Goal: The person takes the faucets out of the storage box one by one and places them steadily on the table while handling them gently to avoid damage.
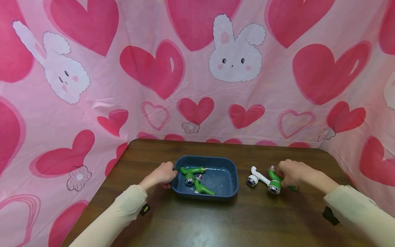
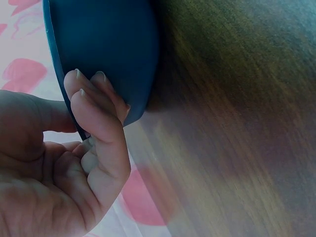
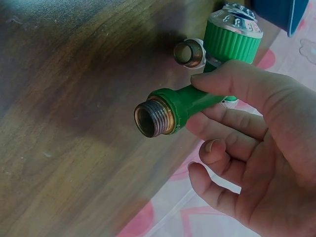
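On the left, my left hand (image 1: 166, 174) pinches the rim of a blue plastic basin (image 1: 222, 178), the thumb on one side of the wall and the fingers on the other (image 2: 98, 106). Inside the basin lie two green valves, one (image 1: 193, 171) towards the back and one (image 1: 204, 188) nearer the front wall. Over on the right, my right hand (image 1: 291, 173) grips a green valve (image 3: 190, 103) between thumb and fingers by its pipe, with the threaded metal end sticking out. Its ribbed knob (image 1: 274, 187) has a chrome cap. Just left of it is a white valve (image 1: 260, 176).
The brown wooden table (image 1: 197, 223) carries everything. Behind it and at the sides hangs a pink cloth (image 1: 197, 85) printed with hearts and rabbits. The white valve lies between the basin and my right hand.
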The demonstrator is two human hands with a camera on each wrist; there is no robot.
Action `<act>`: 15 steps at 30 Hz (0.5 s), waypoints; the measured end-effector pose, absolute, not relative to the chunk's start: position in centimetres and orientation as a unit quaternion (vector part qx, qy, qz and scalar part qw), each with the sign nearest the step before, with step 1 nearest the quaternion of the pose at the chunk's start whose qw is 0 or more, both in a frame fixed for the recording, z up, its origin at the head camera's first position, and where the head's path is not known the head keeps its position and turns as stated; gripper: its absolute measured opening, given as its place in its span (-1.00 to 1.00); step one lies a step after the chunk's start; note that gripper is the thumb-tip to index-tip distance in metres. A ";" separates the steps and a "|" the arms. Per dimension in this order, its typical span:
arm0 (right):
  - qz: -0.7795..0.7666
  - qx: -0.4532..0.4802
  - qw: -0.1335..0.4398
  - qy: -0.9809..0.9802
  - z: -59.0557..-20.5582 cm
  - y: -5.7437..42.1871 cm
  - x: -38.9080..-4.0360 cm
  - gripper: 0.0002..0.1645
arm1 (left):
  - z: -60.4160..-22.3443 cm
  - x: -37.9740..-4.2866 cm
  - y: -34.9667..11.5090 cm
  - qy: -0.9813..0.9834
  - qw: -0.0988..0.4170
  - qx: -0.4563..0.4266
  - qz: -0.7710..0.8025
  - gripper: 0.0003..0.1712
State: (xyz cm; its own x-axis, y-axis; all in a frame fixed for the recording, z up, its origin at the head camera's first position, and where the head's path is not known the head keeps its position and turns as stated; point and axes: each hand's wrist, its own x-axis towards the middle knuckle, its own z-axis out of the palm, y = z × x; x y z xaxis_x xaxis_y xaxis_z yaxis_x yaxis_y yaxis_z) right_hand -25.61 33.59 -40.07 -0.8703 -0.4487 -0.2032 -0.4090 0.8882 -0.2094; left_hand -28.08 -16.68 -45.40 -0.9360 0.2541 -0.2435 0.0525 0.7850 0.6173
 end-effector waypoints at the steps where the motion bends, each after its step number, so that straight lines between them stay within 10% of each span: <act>1: -0.081 -0.222 0.126 0.964 -40.1 33.6 -25.6 -0.59 | -44.9 -27.7 -16.5 0.931 0.158 0.083 0.320 -0.74; 15: -0.084 -0.216 0.127 0.964 -40.5 34.5 -25.7 -0.58 | -42.9 -26.2 -15.3 0.941 0.147 0.056 0.300 -0.71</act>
State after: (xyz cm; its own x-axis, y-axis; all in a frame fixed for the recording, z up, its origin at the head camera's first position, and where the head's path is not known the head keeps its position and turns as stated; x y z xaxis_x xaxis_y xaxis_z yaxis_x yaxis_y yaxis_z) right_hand -25.66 34.54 -40.46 -0.8742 -0.4378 -0.2098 -0.3952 0.8928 -0.2163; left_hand -26.22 -15.26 -42.91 -0.9503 0.1932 -0.2441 0.0164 0.8142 0.5803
